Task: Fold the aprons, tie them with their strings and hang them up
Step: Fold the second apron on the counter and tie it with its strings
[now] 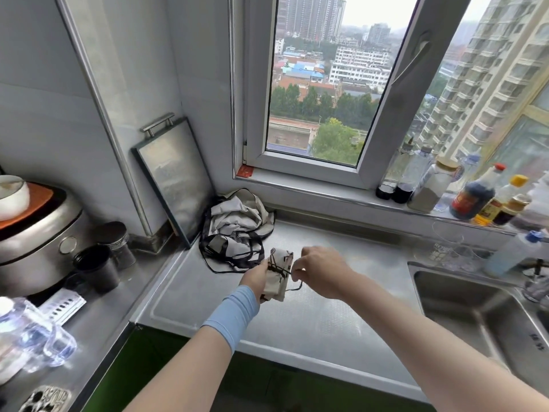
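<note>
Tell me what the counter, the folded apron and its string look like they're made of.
Counter: brushed stainless steel, judging by its grey sheen, soft reflections and pressed ridge.
Folded apron: thin woven cloth, probably cotton or a blend; matte, off-white with dark marks, creased.
String: dark narrow fabric cord or tape, limp; the fibre can't be told. The left hand holds the bundle and the right hand pinches the string.

No words or numbers can be read for sure. The clear glass cup [445, 248] by the steel sink [475, 310] has white letters that may start with "RET", but they are too blurry. The dark sauce bottle with a red cap [475, 197] has a red label too small to read. Small dark marks on the sink's rim are blurry too.
</note>
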Demonstrator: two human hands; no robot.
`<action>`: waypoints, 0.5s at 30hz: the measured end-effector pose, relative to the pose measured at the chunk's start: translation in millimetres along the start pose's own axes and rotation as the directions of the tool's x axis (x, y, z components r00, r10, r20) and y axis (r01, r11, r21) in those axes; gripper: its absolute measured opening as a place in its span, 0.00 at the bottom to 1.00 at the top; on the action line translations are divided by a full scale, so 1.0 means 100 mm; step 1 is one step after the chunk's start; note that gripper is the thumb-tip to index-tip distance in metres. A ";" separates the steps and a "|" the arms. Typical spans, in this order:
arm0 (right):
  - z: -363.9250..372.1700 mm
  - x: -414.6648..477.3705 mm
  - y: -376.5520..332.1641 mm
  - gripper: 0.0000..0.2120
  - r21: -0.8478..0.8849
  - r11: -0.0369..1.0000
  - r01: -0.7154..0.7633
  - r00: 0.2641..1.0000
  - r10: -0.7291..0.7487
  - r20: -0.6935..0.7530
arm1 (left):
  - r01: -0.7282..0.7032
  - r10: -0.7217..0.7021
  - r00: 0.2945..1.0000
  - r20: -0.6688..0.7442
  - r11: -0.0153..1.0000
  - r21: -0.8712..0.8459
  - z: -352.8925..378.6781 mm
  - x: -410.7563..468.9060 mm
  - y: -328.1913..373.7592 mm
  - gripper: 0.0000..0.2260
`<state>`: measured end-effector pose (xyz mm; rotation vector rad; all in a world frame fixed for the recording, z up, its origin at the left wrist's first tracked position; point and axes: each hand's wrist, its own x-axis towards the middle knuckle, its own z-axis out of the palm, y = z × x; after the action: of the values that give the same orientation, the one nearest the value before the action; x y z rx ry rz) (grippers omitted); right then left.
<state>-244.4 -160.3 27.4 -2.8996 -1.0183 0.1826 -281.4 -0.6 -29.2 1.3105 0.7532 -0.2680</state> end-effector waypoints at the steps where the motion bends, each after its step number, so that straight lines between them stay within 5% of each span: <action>1: 0.07 -0.03 0.02 0.09 0.127 0.988 -0.084 0.995 0.075 0.070 | -0.011 0.011 1.000 0.003 0.999 -0.034 0.02 0.04 -0.01 0.17; 3: 0.21 -0.05 0.07 0.09 0.498 0.814 -0.300 0.945 0.184 0.269 | -0.084 0.084 0.996 0.005 0.996 -0.011 0.07 0.07 0.01 0.19; 5: 0.32 -0.07 0.12 0.08 0.746 0.475 -0.467 0.884 0.231 0.407 | -0.212 0.209 0.977 0.039 0.972 0.105 0.11 0.11 0.01 0.19; 8: 0.47 0.03 0.25 0.11 0.820 -0.049 -0.570 0.787 0.254 0.562 | -0.419 0.390 0.902 0.184 0.894 0.159 0.12 0.13 -0.05 0.14; 10: 0.52 0.11 0.33 0.15 0.773 -0.306 -0.555 0.749 0.220 0.625 | -0.591 0.521 0.803 0.289 0.756 0.282 0.11 0.14 -0.15 0.14; 12: 0.56 0.21 0.42 0.22 0.697 -0.463 -0.548 0.725 0.153 0.672 | -0.697 0.603 0.715 0.355 0.571 0.433 0.10 0.28 -0.28 0.16; 15: 0.60 0.28 0.46 0.24 0.693 -0.440 -0.572 0.727 0.120 0.676 | -0.728 0.624 0.672 0.399 0.458 0.511 0.08 0.43 -0.45 0.17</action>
<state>-201.8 -177.2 -38.9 -1.2535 0.4334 0.9762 -272.9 -10.3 -90.7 2.1215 -0.1032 0.0545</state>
